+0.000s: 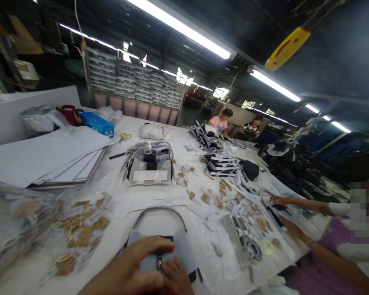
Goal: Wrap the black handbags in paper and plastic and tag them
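A grey bag with a black, curved handle [180, 241] lies on the white surface [153, 194], directly in front of the person, under 2 bare hands. The left hand [132, 264] is curled, its forefinger lying across the bag's black strap by a small metal clasp; whether it grips the strap I cannot tell. The right hand [176, 276] has bent fingers close to that clasp; its hold is also unclear. Beyond sits 1 plastic-wrapped black-and-grey bag with a white rectangular panel [150, 175]. Left of the hands are scattered brown card tags [87, 233]; farther back lie yellow-handled scissors [125, 136]. At right, a co-worker's 2 hands [290, 225] are at the surface.
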A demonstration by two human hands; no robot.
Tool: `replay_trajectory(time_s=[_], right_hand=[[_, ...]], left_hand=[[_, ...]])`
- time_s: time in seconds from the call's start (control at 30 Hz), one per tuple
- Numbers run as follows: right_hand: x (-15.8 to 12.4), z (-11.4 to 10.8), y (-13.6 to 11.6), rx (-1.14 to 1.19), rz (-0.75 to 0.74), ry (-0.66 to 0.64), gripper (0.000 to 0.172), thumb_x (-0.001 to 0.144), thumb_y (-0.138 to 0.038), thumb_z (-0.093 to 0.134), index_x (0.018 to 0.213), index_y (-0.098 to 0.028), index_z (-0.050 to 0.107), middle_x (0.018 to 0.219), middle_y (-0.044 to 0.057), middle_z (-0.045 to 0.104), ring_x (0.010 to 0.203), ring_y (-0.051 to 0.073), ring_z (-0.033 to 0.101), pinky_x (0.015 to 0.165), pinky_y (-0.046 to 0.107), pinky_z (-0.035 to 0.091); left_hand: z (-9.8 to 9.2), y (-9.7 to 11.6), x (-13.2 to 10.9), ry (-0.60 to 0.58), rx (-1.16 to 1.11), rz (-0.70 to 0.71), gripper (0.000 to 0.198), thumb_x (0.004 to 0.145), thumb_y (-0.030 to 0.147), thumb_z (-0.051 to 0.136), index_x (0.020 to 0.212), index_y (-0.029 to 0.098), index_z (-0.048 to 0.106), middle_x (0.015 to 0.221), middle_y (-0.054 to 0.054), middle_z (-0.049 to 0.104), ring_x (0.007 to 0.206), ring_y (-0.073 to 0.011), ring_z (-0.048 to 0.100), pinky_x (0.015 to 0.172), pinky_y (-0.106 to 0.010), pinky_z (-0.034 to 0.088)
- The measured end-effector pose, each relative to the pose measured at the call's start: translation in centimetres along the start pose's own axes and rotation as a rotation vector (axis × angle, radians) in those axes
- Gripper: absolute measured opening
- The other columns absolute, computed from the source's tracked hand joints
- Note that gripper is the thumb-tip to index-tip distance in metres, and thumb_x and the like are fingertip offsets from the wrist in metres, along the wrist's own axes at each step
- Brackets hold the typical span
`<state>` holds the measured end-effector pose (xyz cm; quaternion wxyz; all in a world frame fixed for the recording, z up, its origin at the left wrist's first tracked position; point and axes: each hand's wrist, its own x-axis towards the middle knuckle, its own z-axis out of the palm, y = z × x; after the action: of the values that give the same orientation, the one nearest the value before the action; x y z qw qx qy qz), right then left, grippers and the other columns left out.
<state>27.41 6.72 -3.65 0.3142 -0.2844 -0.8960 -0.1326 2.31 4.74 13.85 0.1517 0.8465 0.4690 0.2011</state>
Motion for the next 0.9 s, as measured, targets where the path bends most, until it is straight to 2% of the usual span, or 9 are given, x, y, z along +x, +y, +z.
replay_trajectory(time_s=[0.1, 0.17, 0.2, 0.3, 0.4, 0.57, 0.67, 0.77, 0.9], right_hand=[[1.1, -2.5, 0.2, 0.106, 0.032, -0.232, 0.032, 0.087, -0.049, 0.058, 0.109, -0.027, 0.06, 0.104, 0.006, 0.072, 0.098, 0.024, 0.065, 0.098, 0.041, 0.048], [2.2, -4.7, 0.2, 0.227, 0.083, -0.377, 0.041, 0.083, -0.046, 0.064, 0.117, -0.025, 0.058, 0.114, 0.008, 0.069, 0.104, 0.025, 0.063, 0.098, 0.04, 0.048], [2.8, -5.9, 0.2, 0.278, 0.134, -0.439, 0.045, 0.081, -0.042, 0.066, 0.12, -0.023, 0.057, 0.117, 0.009, 0.067, 0.106, 0.025, 0.062, 0.097, 0.039, 0.049], [4.3, -8.6, 0.4, 0.29, 0.286, -0.526, 0.051, 0.077, -0.034, 0.071, 0.123, -0.018, 0.055, 0.12, 0.014, 0.066, 0.11, 0.029, 0.062, 0.098, 0.044, 0.048], [4.3, -9.2, 0.8, 0.203, 0.297, -0.54, 0.064, 0.077, -0.03, 0.07, 0.136, -0.016, 0.047, 0.138, 0.018, 0.054, 0.127, 0.032, 0.051, 0.107, 0.052, 0.039], [1.8, -7.8, 0.7, 0.155, 0.157, -0.518, 0.058, 0.084, -0.021, 0.058, 0.14, -0.015, 0.044, 0.136, 0.013, 0.058, 0.13, 0.027, 0.049, 0.114, 0.049, 0.03], [0.3, -6.4, 0.3, 0.084, 0.128, -0.417, 0.049, 0.085, -0.012, 0.05, 0.134, -0.015, 0.052, 0.13, 0.012, 0.063, 0.127, 0.024, 0.052, 0.116, 0.045, 0.026], [-0.6, -5.2, 0.0, 0.032, 0.13, -0.316, 0.047, 0.085, -0.006, 0.043, 0.129, -0.015, 0.058, 0.126, 0.01, 0.066, 0.125, 0.023, 0.054, 0.116, 0.043, 0.024], [0.0, -5.2, 0.1, 0.009, 0.12, -0.294, 0.047, 0.085, -0.004, 0.041, 0.127, -0.015, 0.06, 0.126, 0.01, 0.066, 0.124, 0.022, 0.054, 0.117, 0.042, 0.024]], left_hand=[[3.3, 0.7, 2.3, -0.275, 0.033, 0.004, 0.088, 0.069, 0.035, 0.072, 0.148, 0.025, 0.035, 0.152, -0.009, 0.039, 0.138, -0.0317, 0.038, 0.114, -0.048, 0.034], [6.1, 1.4, 2.8, -0.428, 0.093, 0.005, 0.089, 0.067, 0.03, 0.071, 0.147, 0.016, 0.035, 0.151, -0.016, 0.038, 0.141, -0.0363, 0.032, 0.115, -0.06, 0.025], [7.4, 1.6, 2.8, -0.453, 0.116, -0.004, 0.085, 0.069, 0.027, 0.068, 0.147, 0.014, 0.036, 0.15, -0.017, 0.039, 0.141, -0.0359, 0.032, 0.115, -0.061, 0.023], [10.4, 1.8, 1.6, -0.357, 0.139, -0.015, 0.06, 0.087, 0.02, 0.05, 0.144, 0.01, 0.038, 0.148, -0.019, 0.041, 0.14, -0.0308, 0.036, 0.115, -0.055, 0.028], [11.7, 1.8, 0.1, -0.247, 0.171, -0.012, 0.056, 0.092, 0.017, 0.044, 0.146, 0.01, 0.033, 0.15, -0.02, 0.039, 0.138, -0.0288, 0.039, 0.11, -0.047, 0.036], [12.6, 2.2, -1.1, -0.12, 0.215, 0.004, 0.051, 0.093, 0.011, 0.04, 0.144, 0.013, 0.036, 0.144, -0.019, 0.047, 0.131, -0.0266, 0.047, 0.105, -0.045, 0.039], [13.8, 1.9, -1.4, -0.069, 0.251, 0.018, 0.047, 0.094, 0.012, 0.042, 0.14, 0.014, 0.042, 0.138, -0.017, 0.053, 0.122, -0.0253, 0.055, 0.101, -0.041, 0.042], [15.3, 1.2, -1.7, -0.019, 0.309, 0.052, 0.043, 0.095, 0.013, 0.041, 0.138, 0.015, 0.045, 0.136, -0.016, 0.055, 0.12, -0.0244, 0.056, 0.101, -0.04, 0.042], [16.2, 0.6, -2.3, 0.003, 0.38, 0.071, 0.044, 0.096, 0.016, 0.041, 0.14, 0.018, 0.043, 0.14, -0.016, 0.051, 0.125, -0.027, 0.051, 0.106, -0.05, 0.037]])
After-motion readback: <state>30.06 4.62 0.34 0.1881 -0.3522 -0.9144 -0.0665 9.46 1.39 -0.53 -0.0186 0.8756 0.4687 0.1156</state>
